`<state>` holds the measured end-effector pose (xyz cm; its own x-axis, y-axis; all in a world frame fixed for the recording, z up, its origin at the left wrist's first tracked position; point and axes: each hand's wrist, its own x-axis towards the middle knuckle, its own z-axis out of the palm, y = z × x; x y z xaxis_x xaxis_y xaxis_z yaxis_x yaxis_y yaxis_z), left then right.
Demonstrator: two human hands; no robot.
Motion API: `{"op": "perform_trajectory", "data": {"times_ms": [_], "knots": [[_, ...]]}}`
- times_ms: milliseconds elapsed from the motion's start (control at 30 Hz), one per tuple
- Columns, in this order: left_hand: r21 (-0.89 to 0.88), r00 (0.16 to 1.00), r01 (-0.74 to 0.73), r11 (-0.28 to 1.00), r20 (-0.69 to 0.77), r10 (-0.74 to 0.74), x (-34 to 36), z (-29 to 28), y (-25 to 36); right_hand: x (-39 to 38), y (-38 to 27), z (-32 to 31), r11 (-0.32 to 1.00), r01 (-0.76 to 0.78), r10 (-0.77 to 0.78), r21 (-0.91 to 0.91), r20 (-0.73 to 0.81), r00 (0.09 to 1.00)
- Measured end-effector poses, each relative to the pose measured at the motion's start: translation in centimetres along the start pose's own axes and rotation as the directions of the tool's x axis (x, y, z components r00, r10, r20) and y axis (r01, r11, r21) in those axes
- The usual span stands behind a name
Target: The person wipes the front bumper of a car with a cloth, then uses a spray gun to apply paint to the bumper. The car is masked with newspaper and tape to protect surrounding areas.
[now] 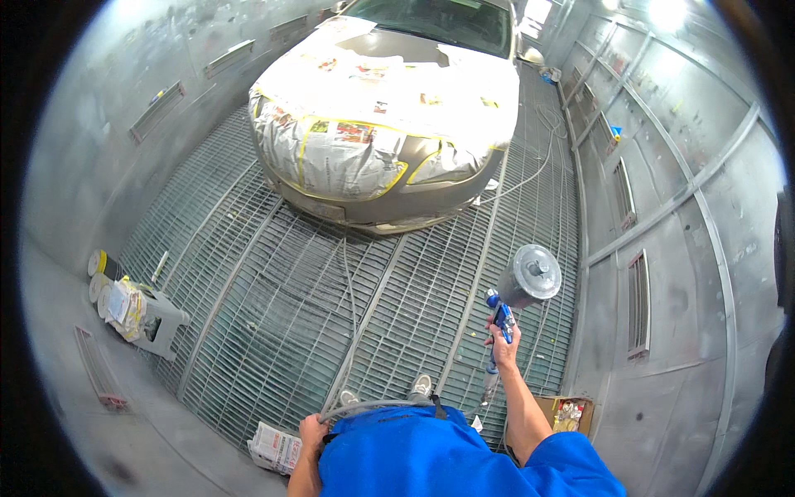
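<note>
My right hand (505,346) is wrapped round the handle of a blue spray gun (502,315), held out in front of me to the right. A grey paint cup (532,275) with a round lid sits on top of the gun. Close to my left hip, my left hand (312,432) is closed on a grey air hose (368,404) that runs across the front of my waist. Ahead stands a car (373,214), its hood and front bumper largely covered with masking newspaper (348,161) and yellow tape. Bare beige-grey bumper shows along the lower edge.
Metal floor grating (273,290) lies underfoot, with a thin hose (348,282) trailing over it. A grey plastic stand (166,323) with rolls and paper is at the left wall. Folded newspaper (277,450) lies by my left arm, a cardboard box (586,418) by the right wall.
</note>
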<state>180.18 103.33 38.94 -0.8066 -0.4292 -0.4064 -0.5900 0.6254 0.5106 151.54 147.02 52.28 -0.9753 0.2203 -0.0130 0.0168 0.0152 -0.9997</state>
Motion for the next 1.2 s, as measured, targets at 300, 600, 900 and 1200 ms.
{"op": "perform_trajectory", "data": {"times_ms": [300, 600, 900, 1200], "knots": [[-0.062, 0.994, -0.012, 0.998, -0.106, 0.005, 0.6, -6.3, -6.9, -4.2, 0.3, 11.4, 0.998, -0.050, 0.056, -0.046, 0.120, 0.991], [-0.226, 0.955, 0.097, 0.969, -0.254, -0.155, 0.6, -15.2, -6.3, -3.0, 1.9, 25.2, 0.990, -0.062, 0.112, -0.125, 0.443, 0.890], [-0.272, 0.879, 0.303, 0.913, -0.289, -0.378, 2.5, -18.0, -10.9, -2.3, 4.2, 40.0, 0.995, 0.061, -0.011, -0.084, 0.497, 0.868], [-0.303, 0.858, 0.312, 0.901, -0.318, -0.404, 14.5, -27.4, -15.7, 3.4, 6.2, 56.9, 0.990, 0.102, -0.043, -0.093, 0.495, 0.868]]}}
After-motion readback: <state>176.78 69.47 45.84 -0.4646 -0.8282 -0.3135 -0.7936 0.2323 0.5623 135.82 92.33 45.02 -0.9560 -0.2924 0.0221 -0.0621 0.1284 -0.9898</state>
